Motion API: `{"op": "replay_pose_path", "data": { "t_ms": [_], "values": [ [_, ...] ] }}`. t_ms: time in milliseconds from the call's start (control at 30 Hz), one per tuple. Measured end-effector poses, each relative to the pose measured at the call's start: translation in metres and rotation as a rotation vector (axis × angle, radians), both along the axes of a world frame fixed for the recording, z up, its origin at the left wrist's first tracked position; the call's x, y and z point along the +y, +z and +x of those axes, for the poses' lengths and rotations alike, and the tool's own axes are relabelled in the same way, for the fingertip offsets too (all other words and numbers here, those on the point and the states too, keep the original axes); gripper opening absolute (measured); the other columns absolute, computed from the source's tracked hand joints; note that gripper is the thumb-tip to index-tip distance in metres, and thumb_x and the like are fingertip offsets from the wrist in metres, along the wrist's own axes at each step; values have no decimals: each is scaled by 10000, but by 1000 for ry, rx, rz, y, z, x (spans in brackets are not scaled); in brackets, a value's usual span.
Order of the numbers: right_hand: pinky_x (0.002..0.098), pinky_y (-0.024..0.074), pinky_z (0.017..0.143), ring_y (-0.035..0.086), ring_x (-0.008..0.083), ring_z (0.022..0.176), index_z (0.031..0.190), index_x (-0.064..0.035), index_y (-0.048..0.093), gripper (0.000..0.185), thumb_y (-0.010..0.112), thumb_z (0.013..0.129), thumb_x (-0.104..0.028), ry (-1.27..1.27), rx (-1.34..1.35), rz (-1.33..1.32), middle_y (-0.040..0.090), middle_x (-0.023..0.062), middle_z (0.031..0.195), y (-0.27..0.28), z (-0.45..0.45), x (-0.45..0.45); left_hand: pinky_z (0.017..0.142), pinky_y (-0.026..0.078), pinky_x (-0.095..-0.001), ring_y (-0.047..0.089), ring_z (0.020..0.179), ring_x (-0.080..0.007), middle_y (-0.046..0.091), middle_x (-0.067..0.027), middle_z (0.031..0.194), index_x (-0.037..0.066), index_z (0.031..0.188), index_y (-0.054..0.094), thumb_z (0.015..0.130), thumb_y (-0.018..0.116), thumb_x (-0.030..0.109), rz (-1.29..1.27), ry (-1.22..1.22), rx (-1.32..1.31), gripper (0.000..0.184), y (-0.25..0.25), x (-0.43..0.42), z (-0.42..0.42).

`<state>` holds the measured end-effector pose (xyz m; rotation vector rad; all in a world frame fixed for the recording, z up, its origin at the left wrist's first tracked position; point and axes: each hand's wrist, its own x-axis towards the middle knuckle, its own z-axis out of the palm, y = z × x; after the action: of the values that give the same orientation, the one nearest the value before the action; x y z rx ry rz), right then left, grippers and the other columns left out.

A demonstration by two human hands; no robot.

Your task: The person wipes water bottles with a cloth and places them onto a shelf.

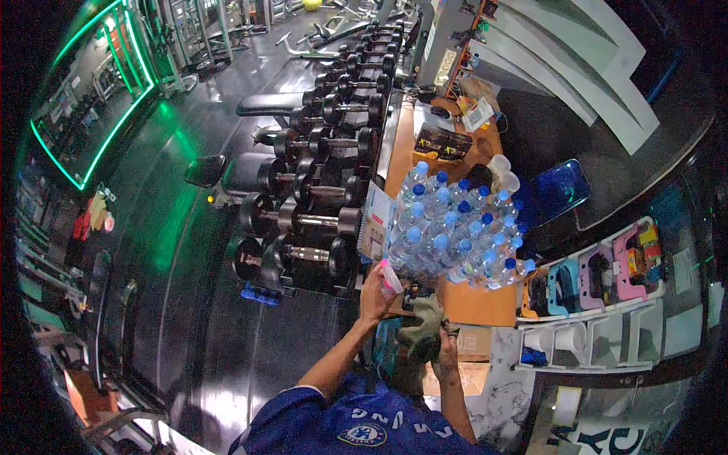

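My left hand is closed around a small whitish item with a pink end, by the counter's near left corner. I cannot make out what kind of thing it is. My right hand grips a crumpled olive-green cloth in front of my chest, and the cloth covers part of its fingers. Just beyond both hands, many clear plastic water bottles with blue caps stand packed together on the wooden counter. A spiral-bound notebook lies along the counter's left edge, near my left hand.
A rack of black dumbbells runs along the left of the counter. Farther back on it sit a black box and papers. At right are coloured bins above white bins. Cardboard lies below the counter.
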<state>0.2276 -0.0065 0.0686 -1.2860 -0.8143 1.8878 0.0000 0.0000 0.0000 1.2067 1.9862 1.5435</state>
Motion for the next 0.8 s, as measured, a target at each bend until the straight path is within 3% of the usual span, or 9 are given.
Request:
{"op": "replay_pose_path", "data": {
  "t_ms": [100,267,367,400,500,533,633,667,800],
  "values": [
    [323,426,869,544,172,1010,1102,-22,551,298,560,899,-240,3,56,55,589,57,1091,-1,-9,0,902,401,-428,505,1068,-345,556,-171,1109,38,1256,425,680,761,239,30,49,89,697,11,0,-8],
    [340,451,845,592,227,933,1060,21,582,394,636,845,-305,120,-395,387,634,100,1005,8,-7,-4,896,402,-424,508,1033,-343,528,-173,1102,14,1195,468,736,711,163,-45,118,449,540,55,-28,2],
    [356,451,861,594,252,974,1076,38,574,468,685,801,-325,186,-520,536,630,148,1042,54,-10,-11,907,401,-396,514,1030,-320,529,-164,1094,7,1173,495,789,664,146,100,276,151,442,37,-59,30],
    [370,448,874,594,271,1005,1083,37,571,478,694,789,-319,258,-542,454,625,162,1078,35,2,-7,904,409,-364,528,1039,-271,550,-147,1093,-5,1154,505,824,652,166,84,143,-97,400,54,-71,38],
    [322,425,896,563,180,1015,1077,17,584,307,646,841,-168,389,-490,530,626,92,1060,31,13,-10,888,422,-338,537,1045,-219,555,-146,1127,-6,1156,502,841,651,174,113,-281,-376,392,95,-97,63],
    [325,437,881,577,182,1008,1069,12,588,287,641,842,-155,472,-535,584,634,91,1064,18,21,-11,866,438,-321,570,990,-183,589,-128,1095,4,1125,527,844,658,192,89,-254,-236,362,83,-101,73],
    [319,452,862,598,175,978,1060,9,592,273,637,846,-155,556,-629,800,646,81,1051,27,33,-16,830,457,-299,594,911,-153,630,-90,966,13,1074,550,837,664,180,-37,-247,-430,311,94,-119,95],
    [315,465,842,617,177,934,1042,1,601,262,642,843,-164,552,-518,914,654,73,1034,40,36,-20,783,473,-279,606,841,-131,638,-62,877,15,1010,566,833,659,132,-32,-183,-402,232,98,-122,102],
    [314,476,816,627,181,915,1032,-11,616,269,660,828,-180,538,-336,778,665,82,1006,37,67,-31,742,474,-264,601,804,-125,629,-69,857,6,919,563,826,647,62,67,-119,-403,137,108,-139,138]
  ]
}}
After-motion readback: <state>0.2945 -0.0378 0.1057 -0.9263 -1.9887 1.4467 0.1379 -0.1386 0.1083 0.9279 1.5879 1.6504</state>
